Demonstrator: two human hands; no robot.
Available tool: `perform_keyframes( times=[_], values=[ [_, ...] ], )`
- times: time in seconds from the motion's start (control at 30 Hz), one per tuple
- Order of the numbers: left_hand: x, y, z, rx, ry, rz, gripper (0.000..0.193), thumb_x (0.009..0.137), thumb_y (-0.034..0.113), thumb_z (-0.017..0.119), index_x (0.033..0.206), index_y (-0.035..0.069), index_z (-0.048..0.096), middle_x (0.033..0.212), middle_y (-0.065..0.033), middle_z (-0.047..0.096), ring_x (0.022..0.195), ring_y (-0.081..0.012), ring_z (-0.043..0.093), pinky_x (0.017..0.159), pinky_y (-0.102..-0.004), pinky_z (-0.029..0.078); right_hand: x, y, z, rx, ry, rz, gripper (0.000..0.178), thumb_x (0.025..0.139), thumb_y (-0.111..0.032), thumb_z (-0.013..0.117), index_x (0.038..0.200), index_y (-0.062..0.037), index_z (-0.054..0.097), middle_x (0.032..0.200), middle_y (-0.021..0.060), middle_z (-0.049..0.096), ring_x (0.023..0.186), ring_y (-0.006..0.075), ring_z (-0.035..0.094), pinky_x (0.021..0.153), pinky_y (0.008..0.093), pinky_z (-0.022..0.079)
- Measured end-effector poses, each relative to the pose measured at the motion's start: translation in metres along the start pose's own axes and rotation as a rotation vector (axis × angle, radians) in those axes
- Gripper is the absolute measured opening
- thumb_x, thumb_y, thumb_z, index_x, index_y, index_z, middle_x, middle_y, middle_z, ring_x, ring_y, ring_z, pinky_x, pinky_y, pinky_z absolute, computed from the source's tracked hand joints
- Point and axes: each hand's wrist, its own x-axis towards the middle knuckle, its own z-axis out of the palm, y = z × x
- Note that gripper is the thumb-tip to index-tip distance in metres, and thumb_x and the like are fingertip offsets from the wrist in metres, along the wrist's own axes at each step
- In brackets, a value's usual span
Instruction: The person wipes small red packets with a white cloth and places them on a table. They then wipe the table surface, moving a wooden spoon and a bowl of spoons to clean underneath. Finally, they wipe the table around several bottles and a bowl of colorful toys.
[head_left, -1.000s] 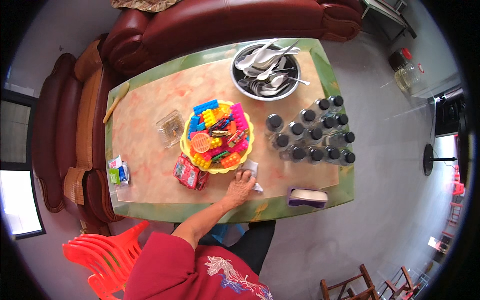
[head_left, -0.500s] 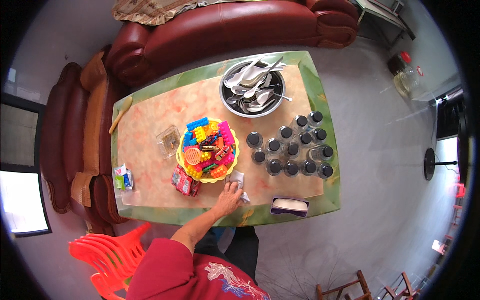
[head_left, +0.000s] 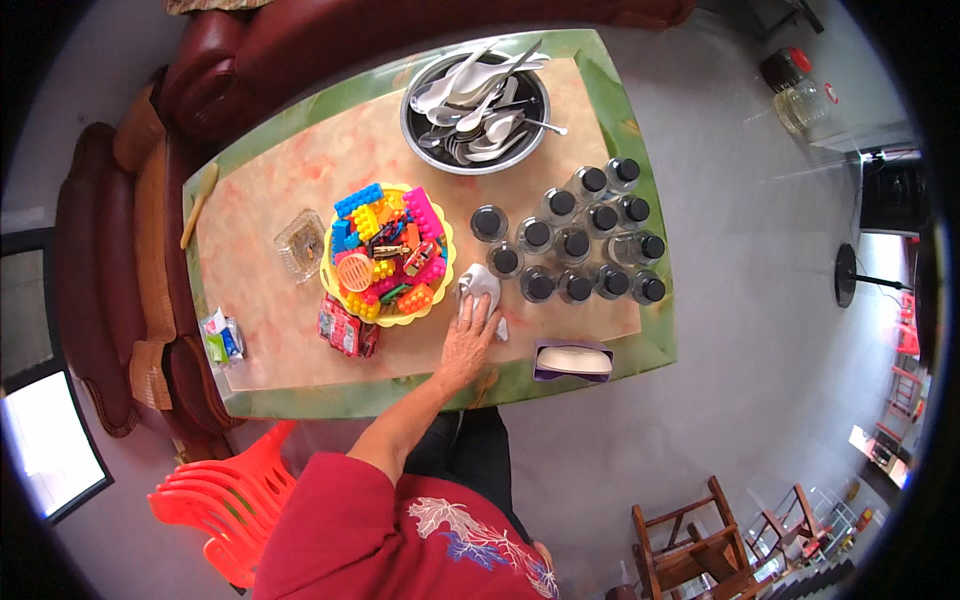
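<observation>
My left hand [head_left: 470,338] reaches over the table's near side, its fingers pressing a crumpled white cloth [head_left: 480,282] onto the tabletop. Part of the cloth is hidden under the fingers. Just left of the hand stands a yellow scalloped basket [head_left: 447,262] heaped with colourful toy building blocks [head_left: 424,212]. A red package [head_left: 345,328] lies against the basket's near left side. To the right of the cloth are several clear jars with black lids [head_left: 537,284]. My right hand cannot be made out; only a sliver of skin shows at the shirt's right edge.
A metal bowl [head_left: 470,168] of spoons and cutlery sits at the far side. A purple box [head_left: 573,361] with a white pad is near the front edge. Left are a glass ashtray [head_left: 300,246], small packets [head_left: 222,336] and a wooden spoon [head_left: 200,205]. Red plastic chairs [head_left: 225,495] stand nearby.
My left hand has slid the white cloth away from me and slightly right, from the basket's near edge toward the jars. The whole view has shifted, too.
</observation>
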Motion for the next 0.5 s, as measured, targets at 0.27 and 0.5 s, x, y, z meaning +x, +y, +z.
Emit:
perform_keyframes(
  times=[0.27,0.5],
  values=[
    [-0.028,-0.017,-0.029,-0.095,-0.13,-0.011,0.063,0.079,0.014,0.059,0.138,0.009,0.039,0.15,-0.0104,0.029,0.137,-0.0338,0.027,0.1,-0.0466,0.038,-0.011,-0.042,-0.019,-0.152,-0.038,-0.132,0.029,0.087,-0.017,0.051,0.108,0.0017,0.058,0.109,0.0209,0.058,0.105,0.037,0.053,0.09,0.0444,0.041],
    [-0.016,0.004,-0.001,-0.205,0.04,-0.256,0.065,0.077,0.02,0.065,0.136,0.013,0.041,0.152,-0.0133,0.022,0.137,-0.0333,0.026,0.097,-0.0449,0.038,-0.002,-0.058,-0.053,-0.293,-0.154,-0.368,0.029,0.088,-0.018,0.051,0.109,0.0015,0.058,0.11,0.0208,0.058,0.106,0.0368,0.052,0.09,0.0441,0.041]
  ],
)
